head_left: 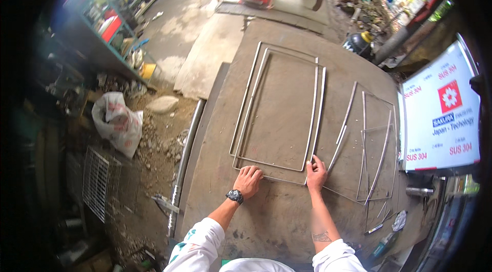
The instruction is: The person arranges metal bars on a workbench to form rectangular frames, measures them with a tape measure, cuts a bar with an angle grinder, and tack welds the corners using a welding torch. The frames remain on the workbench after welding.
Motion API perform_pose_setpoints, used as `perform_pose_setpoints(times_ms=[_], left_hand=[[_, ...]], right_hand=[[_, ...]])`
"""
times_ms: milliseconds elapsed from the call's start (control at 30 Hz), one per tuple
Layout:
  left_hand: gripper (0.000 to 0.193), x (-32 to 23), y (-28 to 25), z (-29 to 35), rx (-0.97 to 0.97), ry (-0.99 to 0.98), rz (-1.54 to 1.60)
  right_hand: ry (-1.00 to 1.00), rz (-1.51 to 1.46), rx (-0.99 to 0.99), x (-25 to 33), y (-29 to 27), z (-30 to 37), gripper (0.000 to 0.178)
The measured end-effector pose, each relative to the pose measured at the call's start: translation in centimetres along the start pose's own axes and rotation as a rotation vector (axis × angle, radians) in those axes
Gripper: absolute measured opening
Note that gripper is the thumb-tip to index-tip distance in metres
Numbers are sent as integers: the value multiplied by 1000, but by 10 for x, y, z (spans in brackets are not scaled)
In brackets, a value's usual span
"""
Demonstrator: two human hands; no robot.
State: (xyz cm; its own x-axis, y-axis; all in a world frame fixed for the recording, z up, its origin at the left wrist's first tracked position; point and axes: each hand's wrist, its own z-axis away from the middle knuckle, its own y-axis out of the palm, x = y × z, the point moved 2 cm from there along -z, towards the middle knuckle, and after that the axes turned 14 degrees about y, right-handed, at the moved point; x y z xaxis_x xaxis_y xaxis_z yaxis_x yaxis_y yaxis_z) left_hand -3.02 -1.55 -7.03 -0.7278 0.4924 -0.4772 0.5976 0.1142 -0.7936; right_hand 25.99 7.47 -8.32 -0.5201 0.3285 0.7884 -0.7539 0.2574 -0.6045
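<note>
Two thin rectangular metal frames lie overlapping and slightly offset on a large brown worktable (277,210). My left hand (249,182), with a dark watch at the wrist, has its fingers curled over the near left corner of the nearer metal frame (323,82). At that frame's near right corner, my right hand (316,171) pinches the side bar between thumb and fingers. The farther metal frame (246,95) sits shifted up and left, its near bar just inside the held one. Both frames look flat on the tabletop.
More thin metal rods and frames (364,144) lie on the right of the table. Beyond them stands a white printed panel (428,118). A pen-like tool (374,229) is near the right front. A metal pipe (185,162) runs along the left edge, with a white sack (119,123) on the ground.
</note>
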Motion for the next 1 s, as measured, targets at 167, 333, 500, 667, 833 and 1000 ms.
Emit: perform_pose_setpoints(times_ms=[167,333,500,667,833,1000], left_hand=[[17,4,-26,-24,17,37,8],[16,10,-48,-66,13,125,-41],[12,38,-52,-52,10,10,-37],[10,31,-26,-52,17,-4,48],[21,41,-15,-38,28,-53,7],[33,-1,-34,-4,-128,-39,-17]], right_hand=[[85,18,47,6,11,-6,26],[308,11,112,25,21,-20,33],[179,124,5,65,38,-14,32],[139,122,34,49,23,-25,26],[115,16,22,39,-17,22,28],[149,-71,119,-39,-104,118,22]])
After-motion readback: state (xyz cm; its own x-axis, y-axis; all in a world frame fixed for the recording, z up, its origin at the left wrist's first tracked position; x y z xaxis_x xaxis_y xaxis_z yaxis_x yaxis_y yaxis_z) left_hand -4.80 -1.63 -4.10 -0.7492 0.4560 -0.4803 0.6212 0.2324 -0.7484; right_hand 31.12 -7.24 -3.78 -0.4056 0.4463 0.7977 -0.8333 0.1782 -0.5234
